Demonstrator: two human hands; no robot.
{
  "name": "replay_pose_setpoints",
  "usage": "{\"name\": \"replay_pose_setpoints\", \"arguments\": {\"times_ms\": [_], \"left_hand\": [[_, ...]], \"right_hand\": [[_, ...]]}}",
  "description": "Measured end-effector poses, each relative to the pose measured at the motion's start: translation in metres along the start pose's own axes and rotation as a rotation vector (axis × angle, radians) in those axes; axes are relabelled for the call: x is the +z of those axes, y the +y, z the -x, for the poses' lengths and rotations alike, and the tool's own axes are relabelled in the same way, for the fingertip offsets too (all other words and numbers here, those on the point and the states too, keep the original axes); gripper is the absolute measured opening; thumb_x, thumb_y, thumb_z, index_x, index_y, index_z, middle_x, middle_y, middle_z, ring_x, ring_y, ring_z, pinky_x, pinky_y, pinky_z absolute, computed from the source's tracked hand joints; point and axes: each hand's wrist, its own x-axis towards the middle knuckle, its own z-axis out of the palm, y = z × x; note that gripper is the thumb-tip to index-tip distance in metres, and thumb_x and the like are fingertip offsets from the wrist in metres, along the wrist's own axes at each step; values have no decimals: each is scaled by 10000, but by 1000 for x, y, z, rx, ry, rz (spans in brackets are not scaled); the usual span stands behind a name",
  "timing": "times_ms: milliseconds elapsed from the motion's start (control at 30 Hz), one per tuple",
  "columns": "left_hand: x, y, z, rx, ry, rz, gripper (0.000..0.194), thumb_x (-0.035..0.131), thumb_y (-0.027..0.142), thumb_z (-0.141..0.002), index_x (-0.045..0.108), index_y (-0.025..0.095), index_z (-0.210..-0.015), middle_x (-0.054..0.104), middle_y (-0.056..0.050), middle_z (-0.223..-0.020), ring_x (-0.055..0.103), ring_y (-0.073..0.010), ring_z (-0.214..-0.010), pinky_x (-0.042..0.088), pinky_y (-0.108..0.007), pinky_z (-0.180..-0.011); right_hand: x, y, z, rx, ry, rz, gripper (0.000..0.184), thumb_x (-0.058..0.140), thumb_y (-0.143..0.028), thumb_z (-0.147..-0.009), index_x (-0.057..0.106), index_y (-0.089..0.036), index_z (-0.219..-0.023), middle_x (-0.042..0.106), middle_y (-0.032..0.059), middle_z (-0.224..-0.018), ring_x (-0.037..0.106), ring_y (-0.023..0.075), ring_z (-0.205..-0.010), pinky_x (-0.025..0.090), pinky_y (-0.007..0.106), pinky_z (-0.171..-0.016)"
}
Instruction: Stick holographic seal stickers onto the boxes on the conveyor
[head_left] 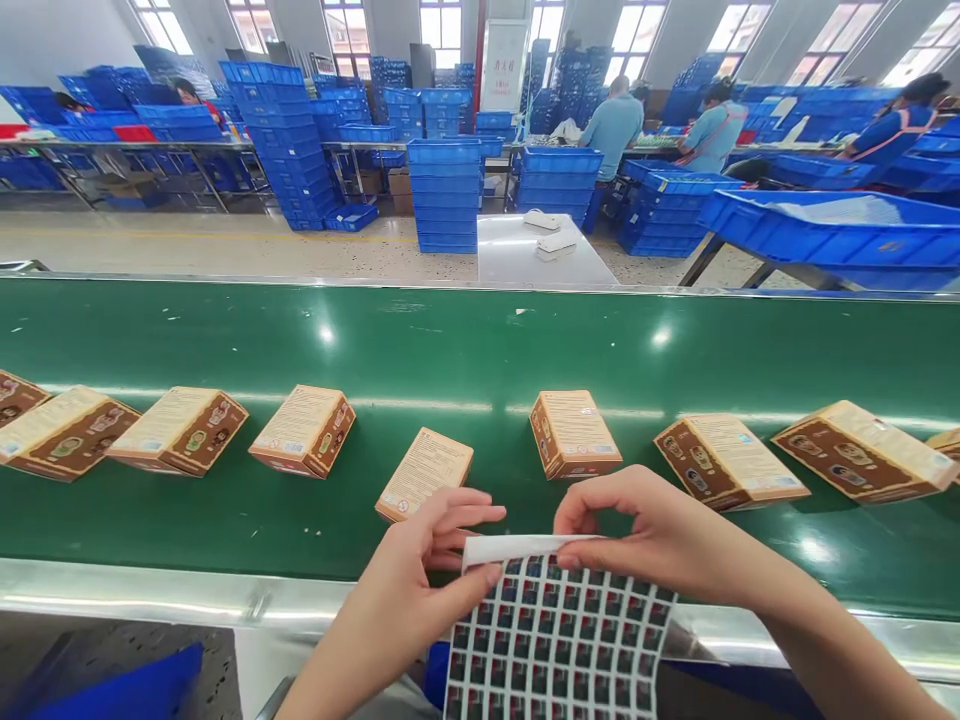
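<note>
Label sheet [556, 640], hanging over the metal rail [165, 597], looks light, limp and easily creased, best taken by its pale top strip [517, 547]. Right grip [652, 525] pinches that strip; left grip [416, 570] lays a thumb on the corner, whether clamped I cannot tell. Beyond, small printed cartons [574, 425] lie along a green belt [427, 340]
</note>
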Motion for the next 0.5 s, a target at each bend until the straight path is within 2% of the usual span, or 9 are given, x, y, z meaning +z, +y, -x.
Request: {"name": "replay_pose_setpoints", "arguments": {"times_ms": [33, 67, 167, 200, 267, 367, 433, 500], "left_hand": [[0, 3, 2, 10, 2, -15, 436, 757, 263, -782, 661, 257, -1207, 745, -35, -1016, 664, -169, -829, 498, -226, -692], [0, 6, 3, 13, -2, -33, 439, 764, 268, -779, 682, 266, -1210, 761, -34, -1005, 670, -172, -809, 501, -224, -672], [-2, 10, 4, 24, 52, -59, 172, 730, 348, -816, 801, 214, -897, 762, -26, -747, 631, -155, -645, 462, -212, -570], [-4, 9, 4, 30, 98, -55, 188, 716, 366, -826, 804, 201, -817, 753, -26, -706, 623, -153, -629, 458, -212, -567], [-10, 6, 3, 31, 163, -38, 233, 710, 393, -829, 802, 186, -776, 750, -28, -690, 620, -157, -630, 462, -214, -572], [-18, 2, 3, 37, 157, -48, 302, 700, 420, -831, 785, 157, -709, 730, -33, -646, 590, -149, -600, 448, -210, -548], [-21, 0, 4, 57, 156, -49, 354, 688, 415, -836, 755, 144, -618, 705, -30, -591, 567, -135, -562, 438, -206, -529], [-23, 0, 5, 50, 143, -7, 327, 703, 397, -824, 760, 142, -628, 711, -32, -593, 583, -135, -550, 451, -204, -519]], "right_hand": [[0, -1, -1, -3, -20, 0, 150, 703, -353, -873, 744, -240, -784, 700, -18, -701, 610, 157, -651, 460, 260, -580], [0, -2, -2, -7, -40, -4, 156, 693, -354, -883, 747, -241, -791, 703, -18, -704, 612, 156, -653, 459, 258, -584], [2, -3, -1, -12, -58, -61, 135, 754, -373, -836, 752, -254, -898, 710, -22, -740, 626, 159, -677, 465, 250, -593], [2, -2, 0, 3, -38, -90, 175, 785, -379, -804, 747, -255, -922, 705, -23, -747, 622, 157, -670, 461, 245, -582], [2, 3, 3, 56, 16, -147, 205, 816, -391, -765, 737, -244, -884, 685, -23, -717, 599, 148, -628, 436, 235, -540], [2, 11, 7, 126, 38, -200, 236, 752, -433, -825, 724, -217, -734, 668, -8, -647, 565, 139, -579, 405, 238, -520], [4, 15, 9, 121, 21, -180, 302, 701, -471, -866, 737, -206, -727, 668, 4, -637, 557, 143, -588, 396, 248, -533], [5, 18, 9, 89, 0, -144, 362, 650, -501, -903, 742, -191, -740, 658, 10, -643, 542, 140, -599, 382, 251, -541]]}}
